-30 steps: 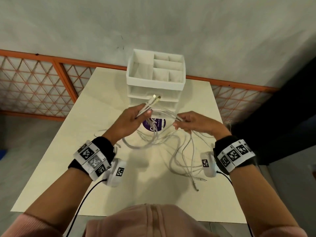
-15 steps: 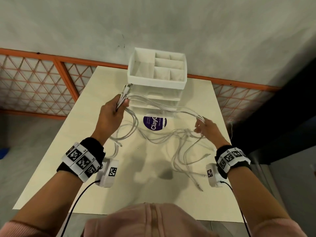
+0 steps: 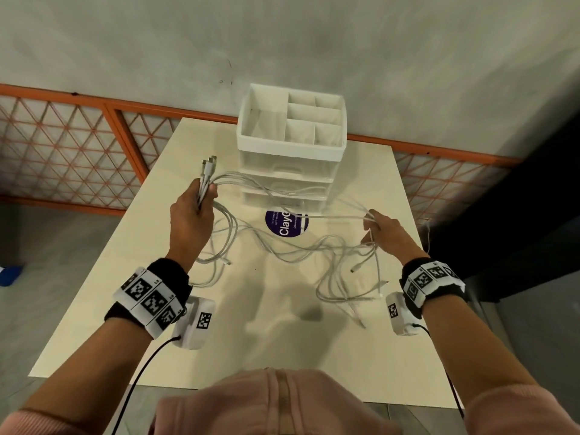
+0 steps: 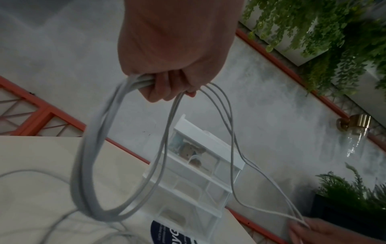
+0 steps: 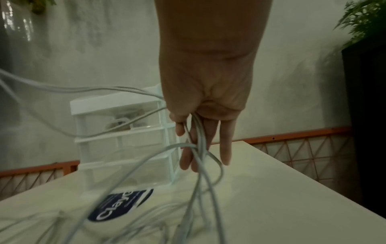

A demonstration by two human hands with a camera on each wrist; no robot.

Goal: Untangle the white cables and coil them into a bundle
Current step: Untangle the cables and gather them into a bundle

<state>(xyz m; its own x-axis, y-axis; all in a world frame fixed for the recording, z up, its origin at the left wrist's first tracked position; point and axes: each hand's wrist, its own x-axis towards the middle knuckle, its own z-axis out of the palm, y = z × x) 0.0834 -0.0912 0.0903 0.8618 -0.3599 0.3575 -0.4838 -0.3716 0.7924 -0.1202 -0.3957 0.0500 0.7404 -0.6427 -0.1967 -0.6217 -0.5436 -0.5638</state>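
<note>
Several white cables [image 3: 298, 246] lie tangled on the cream table [image 3: 157, 324] between my hands. My left hand [image 3: 197, 208] grips a bunch of cable ends, and their connectors [image 3: 208, 161] stick up above the fist. In the left wrist view, that left hand [image 4: 167, 85] holds a hanging loop of cables [image 4: 87, 165]. From there, strands stretch across to my right hand [image 3: 376, 227]. In the right wrist view, my right hand [image 5: 200, 132] pinches the cables [image 5: 200, 165] between thumb and nearly straight fingers, and the loose ends hang to the table.
A white drawer organizer [image 3: 292, 152] with open top compartments stands at the table's far middle. A purple round sticker [image 3: 287, 226] lies in front of it. An orange lattice fence [image 3: 62, 152] runs behind, and a dark block [image 3: 518, 215] stands to the right.
My hands have moved apart. The left went up and left with the cable ends; the right slid right along the strands, stretching them out over the table.
</note>
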